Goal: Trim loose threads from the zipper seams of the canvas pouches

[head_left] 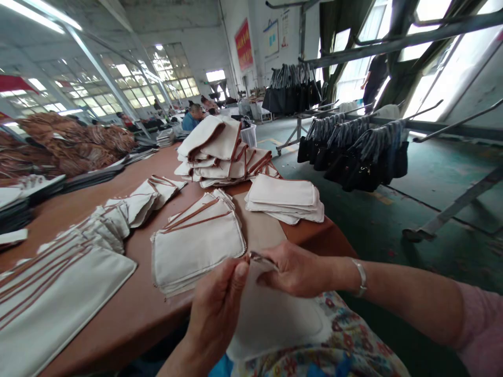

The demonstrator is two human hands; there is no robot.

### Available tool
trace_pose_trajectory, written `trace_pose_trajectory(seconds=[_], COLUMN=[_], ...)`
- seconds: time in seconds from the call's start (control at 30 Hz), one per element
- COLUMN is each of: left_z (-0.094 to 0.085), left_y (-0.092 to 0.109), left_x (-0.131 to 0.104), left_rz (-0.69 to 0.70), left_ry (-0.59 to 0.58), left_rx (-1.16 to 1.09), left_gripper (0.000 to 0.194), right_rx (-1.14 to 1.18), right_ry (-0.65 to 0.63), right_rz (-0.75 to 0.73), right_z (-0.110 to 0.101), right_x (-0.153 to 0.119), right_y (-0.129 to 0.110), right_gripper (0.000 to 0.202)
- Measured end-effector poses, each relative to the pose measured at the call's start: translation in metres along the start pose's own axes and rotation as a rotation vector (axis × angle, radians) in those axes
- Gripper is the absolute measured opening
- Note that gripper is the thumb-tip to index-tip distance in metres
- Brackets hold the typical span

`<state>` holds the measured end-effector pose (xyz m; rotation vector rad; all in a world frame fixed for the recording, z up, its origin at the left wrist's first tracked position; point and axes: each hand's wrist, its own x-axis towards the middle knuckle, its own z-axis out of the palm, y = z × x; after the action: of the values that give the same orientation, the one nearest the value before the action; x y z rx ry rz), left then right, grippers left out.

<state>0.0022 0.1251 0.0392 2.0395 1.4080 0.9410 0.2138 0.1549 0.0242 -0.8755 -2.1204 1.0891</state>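
Observation:
A cream fabric piece (pixel 275 319) with a stitched edge hangs in front of me over a flowered cloth on my lap. My left hand (pixel 222 298) pinches its top corner between thumb and fingers. Close beside that corner, my right hand (pixel 294 267) is closed around a small dark metal tool, apparently thread snips (pixel 264 258), whose tip meets the left fingertips. Most of the tool is hidden by the fingers. Just beyond my left hand lies a stack of cream pieces with brown trim (pixel 198 248). Another cream stack (pixel 285 196) rests behind my right hand.
The brown-covered table (pixel 157 283) curves away on the right. It bears a tall cream pile (pixel 220 152) and a fanned row of pieces (pixel 66 293). Brown bundles (pixel 74 139) lie far left. Metal racks with black bags (pixel 353 157) stand at right. People are in the background.

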Motion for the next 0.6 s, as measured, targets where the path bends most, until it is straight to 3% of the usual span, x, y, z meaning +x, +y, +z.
trace_pose_trajectory(seconds=[0.07,0.13,0.17,0.2,0.27,0.33,0.4,0.47,0.53,0.6], left_z=[-0.019,-0.038,-0.045,-0.049,-0.047,-0.032,-0.01,0.013,0.03,0.04], left_y=[-0.009,-0.036,-0.055,-0.075,-0.117,-0.15,-0.171,-0.182,-0.187,-0.19], left_x=[0.02,0.047,0.061,0.075,0.099,0.117,0.132,0.146,0.16,0.171], left_rz=[0.093,0.102,0.076,0.029,-0.055,-0.046,-0.021,0.005,0.013,0.006], left_ry=[0.255,0.551,0.611,0.615,0.446,0.302,0.181,0.082,0.017,-0.012], left_rx=[0.102,0.246,0.317,0.399,0.675,0.732,0.761,0.788,0.817,0.852], left_gripper=[0.031,0.032,0.033,0.035,0.036,0.032,0.031,0.029,0.028,0.027], right_rx=[0.056,0.088,0.068,0.057,-0.041,-0.35,-0.564,-0.809,-0.94,-0.909], right_ry=[0.184,0.429,0.54,0.635,0.756,0.827,0.841,0.785,0.643,0.483], right_rz=[0.045,0.115,0.141,0.158,0.25,0.46,0.591,0.617,0.539,0.478], right_z=[-0.027,-0.07,-0.093,-0.116,-0.155,-0.177,-0.179,-0.164,-0.14,-0.114], right_x=[0.012,0.025,0.03,0.035,0.041,0.041,0.039,0.04,0.048,0.062], right_y=[0.005,0.021,0.033,0.049,0.084,0.118,0.146,0.163,0.174,0.182], right_gripper=[0.022,0.032,0.037,0.04,0.044,0.046,0.065,0.077,0.067,0.054])
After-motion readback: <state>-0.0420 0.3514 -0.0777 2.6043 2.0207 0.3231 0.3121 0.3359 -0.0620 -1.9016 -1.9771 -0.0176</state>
